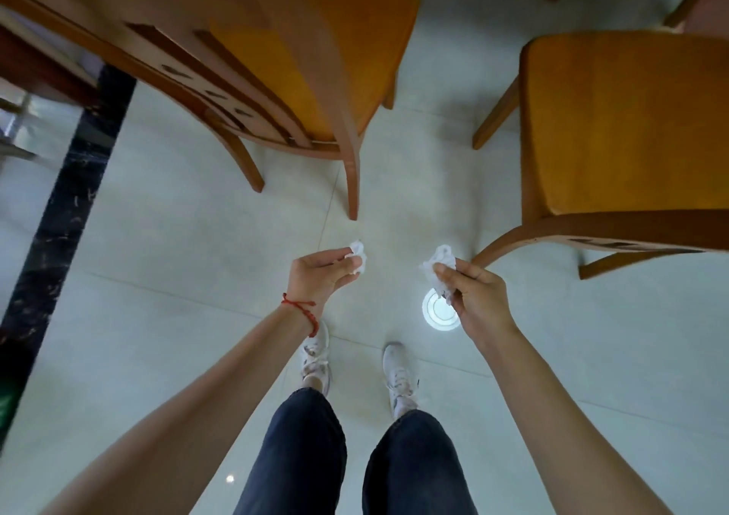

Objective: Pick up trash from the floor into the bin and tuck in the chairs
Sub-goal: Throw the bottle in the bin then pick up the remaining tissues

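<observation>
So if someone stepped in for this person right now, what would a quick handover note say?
Left hand: pinches a crumpled tissue.
Right hand: holds a second crumpled tissue.
Chairs: the left chair and the right chair both stand on open floor, not tucked in.
Done: two tissues are picked up.
Left: drop both in the bin, which is out of view, then tuck in the chairs. No other trash shows on the floor here.

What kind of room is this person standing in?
Probably a dining area indoors, in a home or an eatery. Two wooden chairs with orange seat cushions, one and another, stand on a pale glossy tiled floor, beside what looks like a table edge.
</observation>
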{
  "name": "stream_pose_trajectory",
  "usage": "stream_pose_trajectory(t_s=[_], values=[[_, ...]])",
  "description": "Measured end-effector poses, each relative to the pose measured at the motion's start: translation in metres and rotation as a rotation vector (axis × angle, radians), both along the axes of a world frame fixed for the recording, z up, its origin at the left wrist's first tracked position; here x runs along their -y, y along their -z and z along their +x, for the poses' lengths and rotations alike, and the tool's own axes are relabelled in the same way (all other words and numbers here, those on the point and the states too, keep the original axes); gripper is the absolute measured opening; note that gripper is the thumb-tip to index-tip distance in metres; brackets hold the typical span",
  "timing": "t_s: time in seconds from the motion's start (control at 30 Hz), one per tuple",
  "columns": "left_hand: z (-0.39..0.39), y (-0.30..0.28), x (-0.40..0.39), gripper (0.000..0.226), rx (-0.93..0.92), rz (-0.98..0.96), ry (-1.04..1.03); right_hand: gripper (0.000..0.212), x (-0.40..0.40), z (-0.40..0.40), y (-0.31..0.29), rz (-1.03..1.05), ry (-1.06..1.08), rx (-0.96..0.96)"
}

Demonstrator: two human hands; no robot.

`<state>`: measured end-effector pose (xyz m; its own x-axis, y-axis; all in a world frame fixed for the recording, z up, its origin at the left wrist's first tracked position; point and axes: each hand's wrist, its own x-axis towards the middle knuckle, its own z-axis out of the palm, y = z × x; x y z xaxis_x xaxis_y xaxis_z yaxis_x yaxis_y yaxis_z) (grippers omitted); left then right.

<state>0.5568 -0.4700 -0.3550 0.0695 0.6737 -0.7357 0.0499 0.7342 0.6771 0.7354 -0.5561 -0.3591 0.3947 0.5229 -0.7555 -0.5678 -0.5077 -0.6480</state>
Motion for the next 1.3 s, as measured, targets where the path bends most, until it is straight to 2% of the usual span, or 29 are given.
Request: stream_pose_trajectory(t_s=[0.23, 0.33, 0.43, 0.6, 0.9, 1.07, 1.3], values=[[-0.009, -0.086, 0.039, 0.012, 0.040, 0.064, -0.193, 0.014, 0.012, -0.003, -0.088, 0.060, -0.078, 0.002], [-0.021, -0.114, 0.059, 0.018, 0.047, 0.071, -0.281, 0.015, 0.013, -0.011, -0.118, 0.074, -0.147, -0.006], [-0.040, -0.139, 0.078, 0.019, 0.058, 0.070, -0.353, 0.024, 0.012, -0.026, -0.142, 0.080, -0.231, 0.016], [-0.087, -0.169, 0.103, 0.011, 0.049, 0.098, -0.467, 0.027, 0.011, -0.067, -0.169, 0.086, -0.387, 0.078], [-0.216, -0.199, 0.163, 0.021, 0.063, 0.180, -0.791, 0.030, 0.014, -0.209, -0.198, 0.115, -0.673, 0.064], [-0.291, -0.196, 0.214, 0.020, -0.002, 0.182, -0.946, 0.025, 0.025, -0.299, -0.203, 0.141, -0.869, 0.029], [-0.376, -0.195, 0.268, 0.017, 0.013, 0.175, -1.164, 0.014, 0.043, -0.411, -0.210, 0.137, -1.035, -0.029]])
